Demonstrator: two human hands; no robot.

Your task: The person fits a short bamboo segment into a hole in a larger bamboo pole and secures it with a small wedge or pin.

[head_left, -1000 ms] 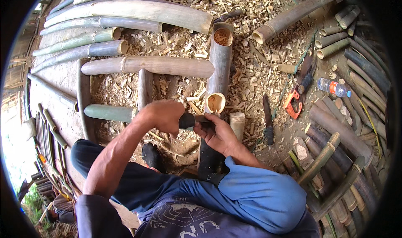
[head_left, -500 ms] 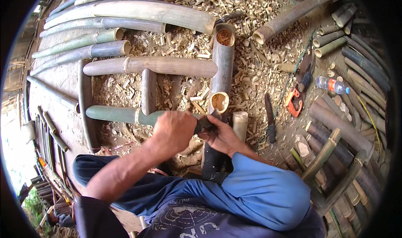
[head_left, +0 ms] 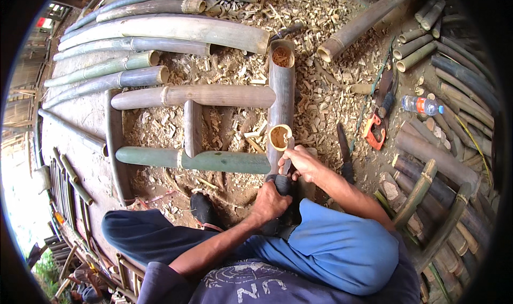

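Low in front of me, my left hand (head_left: 271,201) is closed round the black-wrapped handle of a knife (head_left: 287,164). The blade points up, and its tip reaches the rim of a round cut opening in a thick bamboo pole (head_left: 281,98). My right hand (head_left: 302,165) grips the blade between bent fingers, just below that opening. A second opening with reddish-brown shreds inside shows at the pole's far end. A green bamboo pole (head_left: 230,162) and a pale brown bamboo pole (head_left: 214,95) meet the thick pole from the left.
Bamboo chips cover the ground. To the right lie a second knife (head_left: 343,143), an orange-handled saw (head_left: 374,131) and a plastic bottle (head_left: 421,106). Several bamboo poles (head_left: 160,31) lie at the far left, with a bamboo pile (head_left: 438,154) at right. A short crosspiece (head_left: 192,127) links the two side poles.
Both hands have moved with the knife: the left down and right, the right slightly to the right. The knife now points upward at the near opening, which shows more fully.
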